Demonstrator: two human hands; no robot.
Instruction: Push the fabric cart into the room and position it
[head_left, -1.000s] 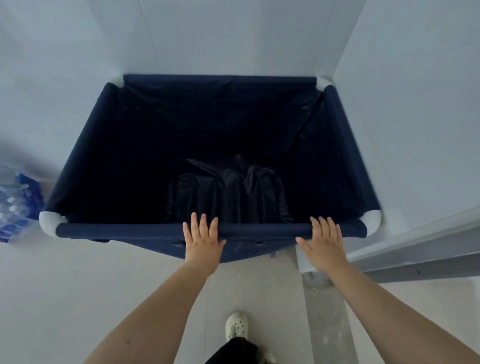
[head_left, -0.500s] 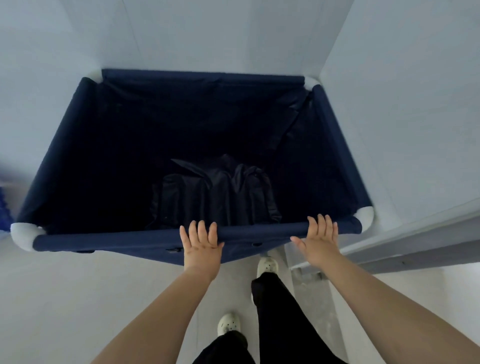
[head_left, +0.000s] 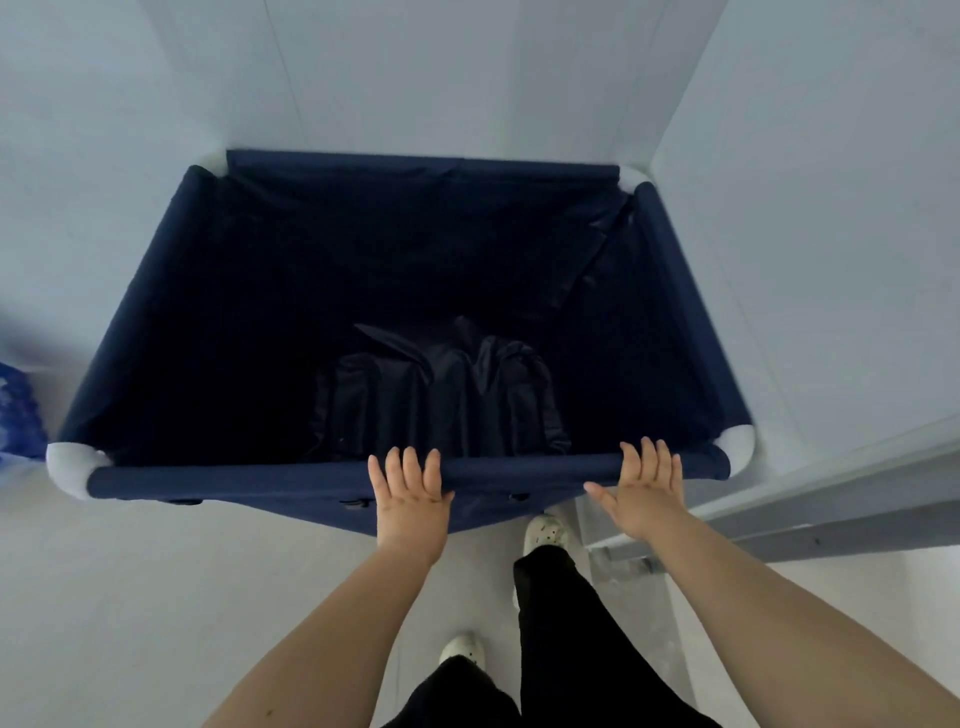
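The navy fabric cart with white plastic corner joints (head_left: 395, 291) stands on the pale floor, its far rim close to the white wall, its right side near the door frame. The left hand (head_left: 413, 499) and right hand (head_left: 647, 493) lie flat with fingers draped over the padded near rail (head_left: 260, 475), pressing rather than clenching. That rail looks like the stiff place to push; the cloth walls would sag. With only a dark crumpled bag (head_left: 441, 395) inside, it probably rolls lightly. No label or writing is legible.
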